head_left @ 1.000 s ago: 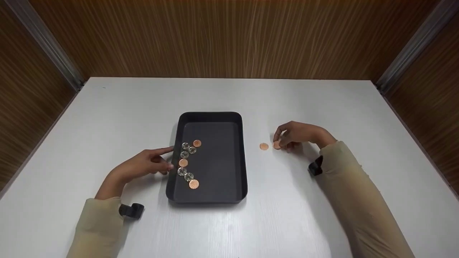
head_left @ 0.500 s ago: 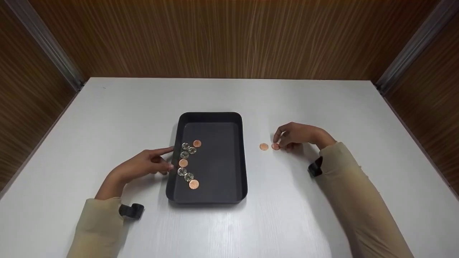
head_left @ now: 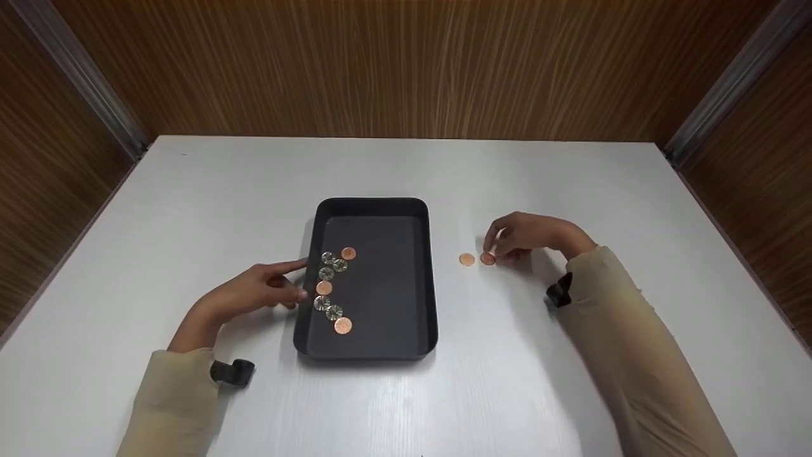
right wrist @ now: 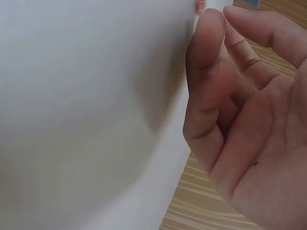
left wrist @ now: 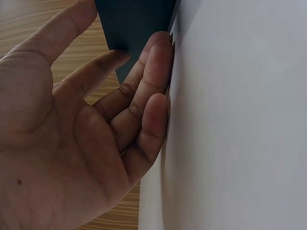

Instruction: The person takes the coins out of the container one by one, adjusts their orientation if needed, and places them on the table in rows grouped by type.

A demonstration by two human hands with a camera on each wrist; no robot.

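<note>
A black tray [head_left: 431, 279] lies mid-table and holds several copper and silver coins [head_left: 330, 289] along its left side. My left hand [head_left: 279, 284] rests on the table, its straight fingers against the tray's left wall. The left wrist view shows those fingers [left wrist: 148, 91] lying on the white surface beside the tray [left wrist: 139, 24]. Two copper coins lie right of the tray. The thumb and forefinger of my right hand [head_left: 493, 249] are curled down onto the nearer copper coin [head_left: 488, 258], which lies on the table. The other copper coin [head_left: 467, 259] lies free just to its left.
The white table [head_left: 406, 406] is boxed in by wood-grain walls [head_left: 406, 63] at the back and on both sides. Black wrist-camera mounts [head_left: 231, 372] sit on both sleeves.
My right hand has risen slightly while its fingertips stay on the coin, and more of the coin shows. My left hand and the tray have not moved.
</note>
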